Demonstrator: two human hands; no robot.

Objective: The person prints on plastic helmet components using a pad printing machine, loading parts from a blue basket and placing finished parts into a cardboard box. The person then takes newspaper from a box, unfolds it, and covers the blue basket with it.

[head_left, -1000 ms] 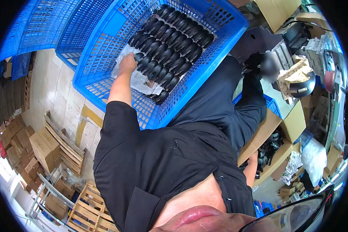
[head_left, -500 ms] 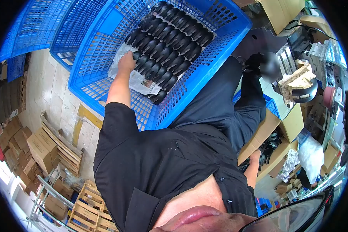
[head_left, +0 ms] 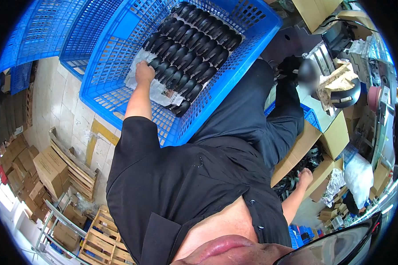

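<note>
My left hand is inside a blue plastic crate, fingers curled, at the near end of a row of black rounded pieces. A thin white sheet lies under and beside it. The nearest black piece is right by my fingertips; the hand hides what they grip. On the other side, my right hand is raised over an open cardboard box of loose black parts. Its fingers are curled in, and anything inside them is too small to see.
More blue crates stand beside the first. A cluttered bench with a foam block and black curved part is at the right. Wooden pallets and stacked cartons occupy the lower left. A white bag sits beyond the box.
My right hand has come up and outward, from down among the black parts to above the box's edge. The left hand has stayed near the same row end in the crate.
</note>
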